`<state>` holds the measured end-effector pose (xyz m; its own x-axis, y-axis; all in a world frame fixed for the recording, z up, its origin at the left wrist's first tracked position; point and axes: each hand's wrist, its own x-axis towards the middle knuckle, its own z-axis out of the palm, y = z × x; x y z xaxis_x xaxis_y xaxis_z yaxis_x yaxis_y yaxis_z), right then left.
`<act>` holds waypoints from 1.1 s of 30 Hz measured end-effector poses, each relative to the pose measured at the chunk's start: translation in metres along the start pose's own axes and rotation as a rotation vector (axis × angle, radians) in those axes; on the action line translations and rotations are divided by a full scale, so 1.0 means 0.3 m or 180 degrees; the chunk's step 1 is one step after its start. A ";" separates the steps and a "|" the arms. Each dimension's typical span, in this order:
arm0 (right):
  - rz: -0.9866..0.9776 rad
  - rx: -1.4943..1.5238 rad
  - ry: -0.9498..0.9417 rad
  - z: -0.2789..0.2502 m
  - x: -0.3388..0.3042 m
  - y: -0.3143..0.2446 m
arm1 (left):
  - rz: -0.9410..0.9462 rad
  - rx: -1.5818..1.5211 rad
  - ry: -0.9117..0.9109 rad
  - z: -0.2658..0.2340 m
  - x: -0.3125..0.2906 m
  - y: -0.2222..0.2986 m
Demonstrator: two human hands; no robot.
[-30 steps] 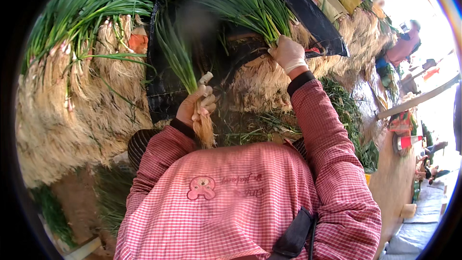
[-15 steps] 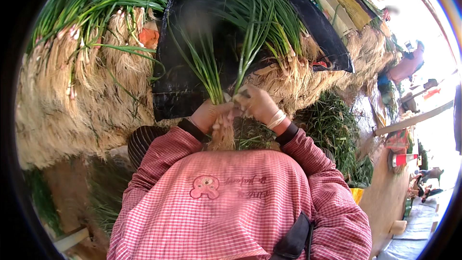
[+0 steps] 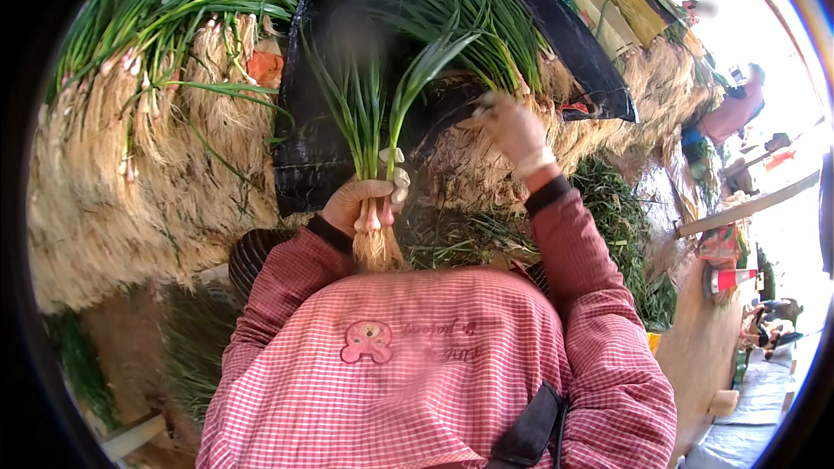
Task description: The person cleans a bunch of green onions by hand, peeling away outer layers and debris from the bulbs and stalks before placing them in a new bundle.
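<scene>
My left hand (image 3: pixel 349 202), in a pale glove, is closed round a small bunch of green garlic (image 3: pixel 372 230). Its pinkish-white bulbs and tan roots hang below the fingers, and its long green leaves fan upward, one stalk leaning out to the right. My right hand (image 3: pixel 516 128), gloved too, is stretched forward and to the right, by the base of a larger pile of green garlic (image 3: pixel 499 56). Its fingers are blurred, so whether they grip a stalk does not show.
Black plastic sheeting (image 3: pixel 304 178) lies between the heaps. On the left is a big heap of rooted green garlic (image 3: pixel 104 148). Green leaf scraps (image 3: pixel 612 230) pile up on the right. Farther off are a wooden bar (image 3: pixel 751 208), a red-and-white cone (image 3: pixel 730 280) and other people.
My right hand has left the bunch and moved forward and right to the larger pile. My left hand, still holding its bunch, has shifted slightly left.
</scene>
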<state>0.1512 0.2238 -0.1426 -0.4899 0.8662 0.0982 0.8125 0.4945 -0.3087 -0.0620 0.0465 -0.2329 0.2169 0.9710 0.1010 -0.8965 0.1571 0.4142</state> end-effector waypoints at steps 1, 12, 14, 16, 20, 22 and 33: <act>-0.0295 -0.0792 0.0605 -0.024 0.039 0.048 | -0.0042 0.0019 -0.0219 0.000 0.008 0.000; -0.1952 -0.1291 -0.0583 0.164 -0.181 -0.171 | -0.0618 0.1318 0.0345 -0.019 0.044 -0.028; -0.1823 -0.0960 -0.0078 0.193 -0.184 -0.199 | -0.0386 0.1516 0.0716 -0.033 0.040 -0.044; -0.1437 -0.1546 0.0089 0.219 -0.107 -0.145 | -0.0710 0.1910 0.0874 -0.015 0.029 -0.018; -0.0168 0.0663 -0.0711 0.171 -0.040 -0.084 | -0.0798 0.1095 0.0578 -0.027 0.020 -0.016; 0.0767 0.2577 -0.1585 0.124 -0.084 -0.179 | -0.0784 0.1515 0.0519 0.024 0.010 0.003; 0.1394 0.5360 -0.1180 0.334 -0.133 -0.183 | -0.0119 0.1238 0.1209 0.012 0.021 -0.096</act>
<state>0.0944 0.1549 -0.2242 -0.5792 0.7243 -0.3739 -0.1638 -0.5528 -0.8171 -0.0333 0.0473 -0.2410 0.0263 0.9742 -0.2242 -0.6662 0.1843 0.7226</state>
